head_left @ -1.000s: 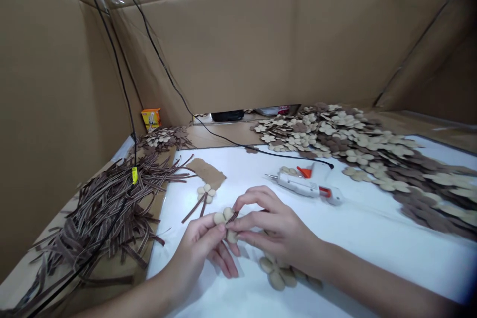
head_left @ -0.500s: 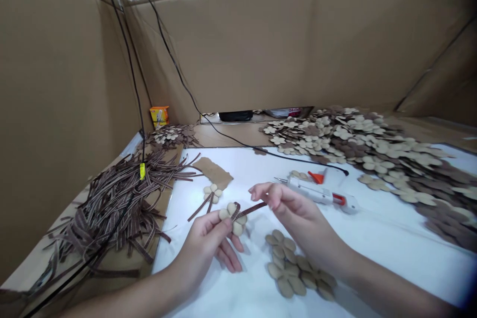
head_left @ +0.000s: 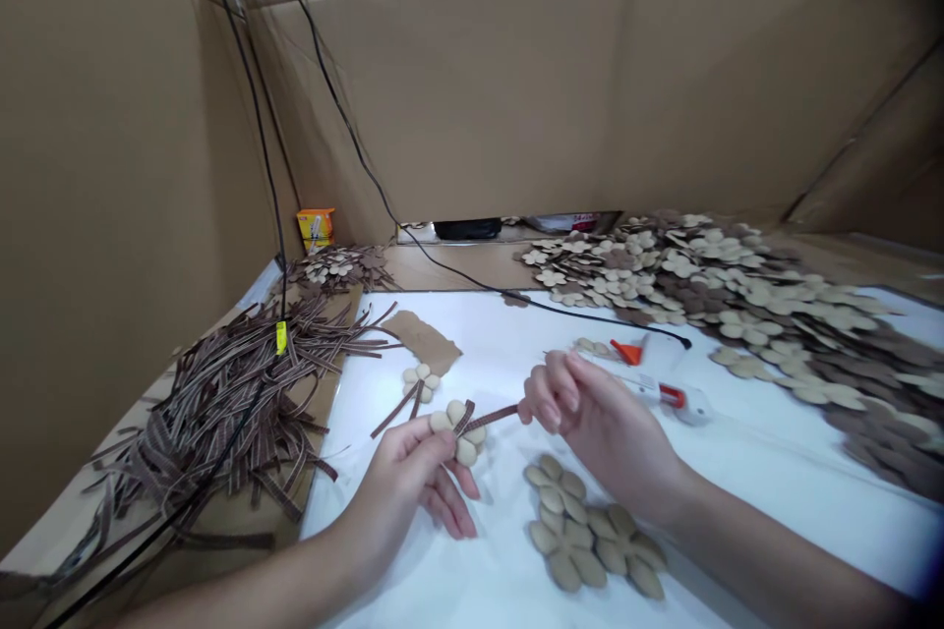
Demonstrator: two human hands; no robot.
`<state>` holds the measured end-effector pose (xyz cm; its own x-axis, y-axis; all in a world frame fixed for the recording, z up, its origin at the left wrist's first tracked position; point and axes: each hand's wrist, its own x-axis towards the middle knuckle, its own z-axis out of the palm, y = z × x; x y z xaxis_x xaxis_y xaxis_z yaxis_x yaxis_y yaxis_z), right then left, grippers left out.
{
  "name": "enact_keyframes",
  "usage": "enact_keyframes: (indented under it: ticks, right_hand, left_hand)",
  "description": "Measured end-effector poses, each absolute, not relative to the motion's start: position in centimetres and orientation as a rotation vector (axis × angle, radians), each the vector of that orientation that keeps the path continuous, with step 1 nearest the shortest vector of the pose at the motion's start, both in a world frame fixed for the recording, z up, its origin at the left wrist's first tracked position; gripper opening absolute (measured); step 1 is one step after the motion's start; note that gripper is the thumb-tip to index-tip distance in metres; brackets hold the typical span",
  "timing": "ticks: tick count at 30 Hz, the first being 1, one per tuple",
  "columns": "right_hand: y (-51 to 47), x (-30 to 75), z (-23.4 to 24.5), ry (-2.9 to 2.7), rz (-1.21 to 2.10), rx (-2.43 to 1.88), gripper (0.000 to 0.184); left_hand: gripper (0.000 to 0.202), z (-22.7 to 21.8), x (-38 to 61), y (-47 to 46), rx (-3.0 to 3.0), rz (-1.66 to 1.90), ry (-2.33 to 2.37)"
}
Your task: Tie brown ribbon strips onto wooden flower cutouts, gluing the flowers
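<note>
My left hand pinches a beige fabric flower between thumb and fingers. A brown stitched ribbon lies across the flower's middle, and its long end stretches to the right. The fingertips of my right hand are closed on that end. Another flower with ribbon tails rests on the white board just beyond my left hand. Several loose beige flowers lie below my right hand. Behind the right hand, partly covered by it, is a white glue gun with a red part.
Brown ribbons are heaped at the left. Beige and brown flowers form a big pile at the right. A torn cardboard piece, an orange box and a black cable are farther back. Cardboard walls enclose the table.
My right hand has turned, its fingers curling in around the ribbon's end, and now covers more of the glue gun. The flower in my left hand has shifted slightly left.
</note>
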<state>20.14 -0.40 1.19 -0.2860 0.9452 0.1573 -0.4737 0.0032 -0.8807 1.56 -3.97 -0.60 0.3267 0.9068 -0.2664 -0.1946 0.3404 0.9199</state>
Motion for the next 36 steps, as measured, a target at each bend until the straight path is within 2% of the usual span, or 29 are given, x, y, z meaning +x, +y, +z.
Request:
enact_keyframes:
  ticks: [5,10,17,25,31,36]
  right_hand:
    - [-0.6,19.9,0.6,-1.161,1.569,-0.656,0.021]
    - [-0.5,19.8,0.2,-1.2,1.604,-0.664,0.032]
    - [-0.8,19.9,0.3,-1.162,1.683,-0.559,0.029]
    - [-1.4,19.2,1.4,-1.088,1.786,-1.0,0.032]
    - [-1.5,19.5,1.8,-1.061,1.844,-1.016,0.036]
    - [-1.3,19.2,1.9,-1.219,1.72,-1.079,0.035]
  left_hand:
    - [0.027,-0.8,1.4,-4.0,0.925,0.873,0.922]
    - [0.028,-0.7,1.4,-3.9,0.917,0.873,0.928]
    - [0.029,-0.6,1.7,-3.8,0.919,0.868,0.93]
    - [0.03,-0.5,1.6,-3.9,0.917,0.874,0.948]
    - [0.03,-0.8,1.6,-3.9,0.913,0.877,0.933]
    - [0.033,-0.8,1.5,-3.8,0.929,0.884,0.914]
